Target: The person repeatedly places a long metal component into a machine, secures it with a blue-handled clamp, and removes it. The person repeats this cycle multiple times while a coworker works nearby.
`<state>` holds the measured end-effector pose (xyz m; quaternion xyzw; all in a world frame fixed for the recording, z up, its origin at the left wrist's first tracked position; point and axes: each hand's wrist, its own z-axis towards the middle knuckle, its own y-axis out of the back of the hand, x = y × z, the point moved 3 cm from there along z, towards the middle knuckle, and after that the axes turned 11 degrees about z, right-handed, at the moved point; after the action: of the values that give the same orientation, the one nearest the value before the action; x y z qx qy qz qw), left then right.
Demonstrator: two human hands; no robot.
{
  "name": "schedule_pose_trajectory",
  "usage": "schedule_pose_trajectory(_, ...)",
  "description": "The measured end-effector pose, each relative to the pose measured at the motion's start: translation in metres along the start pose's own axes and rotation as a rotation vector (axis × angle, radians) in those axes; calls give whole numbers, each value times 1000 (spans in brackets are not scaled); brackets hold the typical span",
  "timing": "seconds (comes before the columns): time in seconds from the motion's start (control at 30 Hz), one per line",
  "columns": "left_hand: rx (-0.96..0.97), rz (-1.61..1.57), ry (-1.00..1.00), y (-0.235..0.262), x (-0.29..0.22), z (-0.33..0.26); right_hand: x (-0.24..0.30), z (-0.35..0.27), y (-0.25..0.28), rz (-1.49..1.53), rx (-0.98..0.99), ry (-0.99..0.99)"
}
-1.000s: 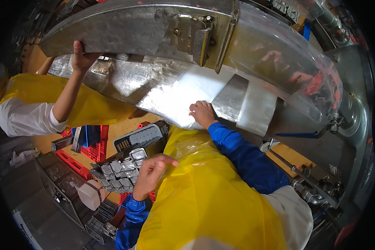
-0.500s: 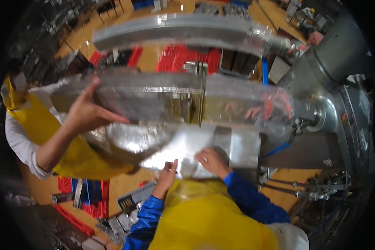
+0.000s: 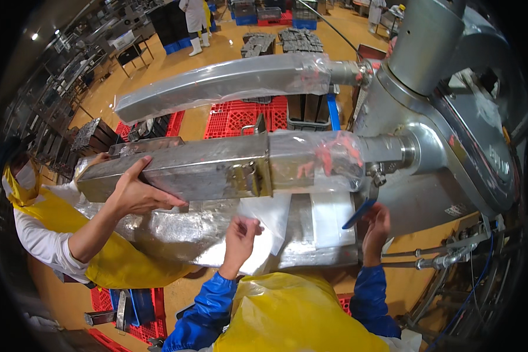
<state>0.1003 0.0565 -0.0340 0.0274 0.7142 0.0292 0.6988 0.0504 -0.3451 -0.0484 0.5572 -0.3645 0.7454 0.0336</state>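
— From the head camera, what do the wearer's hands have?

— The left hand (image 3: 240, 230), on a blue sleeve, pinches the lower edge of a clear plastic sheet (image 3: 274, 212) between thumb and fingers; the sheet hangs just above and to the right of that pinch, in front of a long steel trough (image 3: 176, 234). The right hand (image 3: 376, 226) is raised under the near end of the square steel arm (image 3: 205, 170), fingers curled beside a blue handle (image 3: 358, 212). Whether it grips the handle or only touches it cannot be told.

— And the arm itself?

— It lies level, above both hands, its right end wrapped in clear film (image 3: 317, 161) and joined to a big steel machine (image 3: 452, 135). A second, curved arm (image 3: 229, 82), also film-wrapped, runs above it.

— Anyone else there?

— A co-worker in a yellow apron stands at the left, with one hand (image 3: 136, 193) flat against the arm's far end. Red plastic pallets (image 3: 240, 117) lie on the orange floor (image 3: 217, 53) behind.
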Motion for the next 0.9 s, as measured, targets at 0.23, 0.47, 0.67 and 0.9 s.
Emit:
schedule_pose_trajectory(0.23,33,34,-144,-35,-74,18,88,-3,-126,-169,384,33)
schedule_pose_trajectory(0.47,198,165,-225,-70,-94,1,62,-5,-122,-18,403,-76)
schedule_pose_trajectory(0.67,205,82,-237,-87,-97,-3,64,-1,-120,2,429,-92)
schedule_pose_trajectory(0.9,139,-53,-179,-102,-99,-5,67,1,-117,-187,453,-168)
